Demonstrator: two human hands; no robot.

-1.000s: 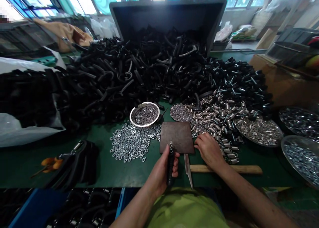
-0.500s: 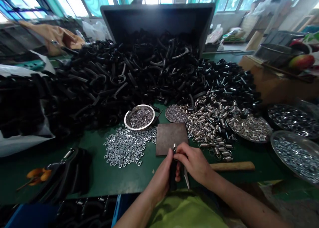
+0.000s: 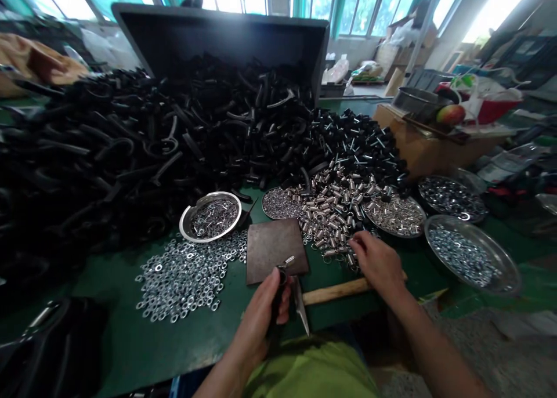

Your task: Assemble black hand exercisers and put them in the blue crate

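Note:
My left hand [image 3: 265, 305] is closed around a dark, curved plastic part [image 3: 275, 319], much of it hidden by the fingers. A coil spring [image 3: 288, 262] sticks out at the top of that part, over the steel plate [image 3: 272, 244]. Above the right edge of a heap of loose springs [image 3: 328, 209], my right hand [image 3: 378, 264] has thumb and fingers together; what is between them, if anything, is too small to make out. Below it lies a hammer, its wooden handle [image 3: 335, 292] pointing right and its metal head [image 3: 301, 308] beside my left hand.
Metal nuts [image 3: 183, 279] are spread left of the plate, below a bowl of small pins [image 3: 187, 227]. Black plastic parts [image 3: 130, 148] form a large heap before a grey bin [image 3: 217, 32]. Trays of hardware [image 3: 500, 276] stand right, near a cardboard box [image 3: 430, 154].
My right hand has left the part in my left hand and moved right to the springs. My left hand still holds the part. The view has turned right.

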